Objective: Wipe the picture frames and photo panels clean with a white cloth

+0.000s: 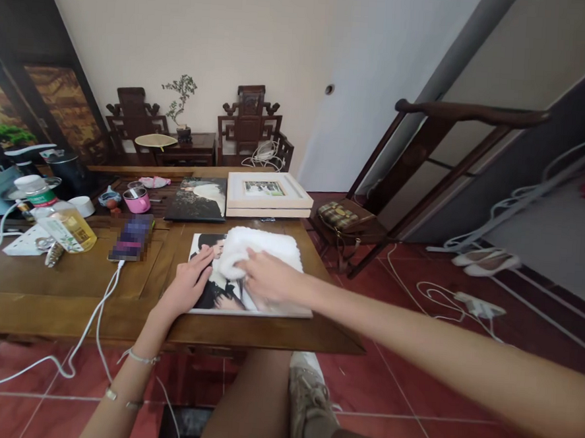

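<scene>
A photo panel [228,296] with a printed picture of people lies flat near the front edge of the wooden table [133,312]. Across its left edge rests my left hand [190,280], fingers stretched out and flat on the surface. My right hand [269,276] grips a fluffy white cloth [266,244] and presses it on the panel's upper middle. The cloth covers much of the picture's upper right. Behind the panel lie a dark photo panel [199,199] and a light wooden frame box [268,207] holding a small photo.
To the left are a phone [131,239] on a white charging cable, a bottle of yellow liquid [69,225], a pink cup [136,200] and a power strip [28,241]. A wooden chair [372,217] bearing a plaid bag [339,215] stands right of the table. Cables [446,301] lie on the floor.
</scene>
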A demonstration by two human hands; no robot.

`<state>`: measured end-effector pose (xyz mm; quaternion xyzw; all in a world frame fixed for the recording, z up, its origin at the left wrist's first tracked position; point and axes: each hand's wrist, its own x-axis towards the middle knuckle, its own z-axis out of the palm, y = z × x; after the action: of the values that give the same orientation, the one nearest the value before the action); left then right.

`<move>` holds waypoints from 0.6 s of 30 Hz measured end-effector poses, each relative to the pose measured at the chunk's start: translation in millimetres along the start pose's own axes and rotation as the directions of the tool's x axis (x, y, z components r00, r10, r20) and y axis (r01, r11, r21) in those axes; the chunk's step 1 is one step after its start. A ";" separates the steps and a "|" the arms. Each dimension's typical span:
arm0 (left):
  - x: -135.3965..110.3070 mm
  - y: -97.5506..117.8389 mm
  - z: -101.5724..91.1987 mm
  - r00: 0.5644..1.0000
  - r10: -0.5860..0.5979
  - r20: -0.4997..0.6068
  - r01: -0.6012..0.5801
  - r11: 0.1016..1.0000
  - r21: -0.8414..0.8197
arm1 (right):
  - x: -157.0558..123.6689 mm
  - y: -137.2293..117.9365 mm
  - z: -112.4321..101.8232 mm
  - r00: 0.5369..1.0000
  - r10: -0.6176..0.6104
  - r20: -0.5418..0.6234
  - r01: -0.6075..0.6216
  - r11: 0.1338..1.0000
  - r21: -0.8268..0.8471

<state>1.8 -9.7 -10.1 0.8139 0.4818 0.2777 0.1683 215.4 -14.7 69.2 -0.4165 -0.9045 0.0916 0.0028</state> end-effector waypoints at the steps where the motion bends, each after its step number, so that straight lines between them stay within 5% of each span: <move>1: 0.1 -0.6 0.1 1.000 0.003 -0.003 -0.003 1.000 0.004 | 15.3 6.9 -3.3 1.000 -0.014 -0.005 0.014 0.999 0.033; 5: 1.4 -2.0 0.1 1.000 0.002 -0.024 -0.001 1.000 0.011 | 72.1 13.3 -11.6 0.995 -0.096 -0.016 0.097 0.987 0.130; 9: 3.8 -1.4 -0.7 0.999 -0.002 -0.039 0.003 1.000 0.028 | 96.0 1.0 -12.8 0.985 -0.165 -0.051 0.172 0.971 0.167; 13: 4.2 -1.4 -0.8 0.998 0.003 -0.055 -0.001 1.000 0.028 | 80.5 9.6 -6.8 0.984 -0.165 -0.064 0.173 0.972 0.162; 18: 3.9 1.1 -1.8 0.998 -0.001 -0.056 0.002 1.000 0.009 | 29.6 59.4 4.6 0.989 -0.089 -0.118 0.103 0.988 0.115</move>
<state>3.0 -6.8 -6.9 0.8062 0.4880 0.2981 0.1515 240.5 44.7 52.5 -0.3761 -0.9147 0.1223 0.0833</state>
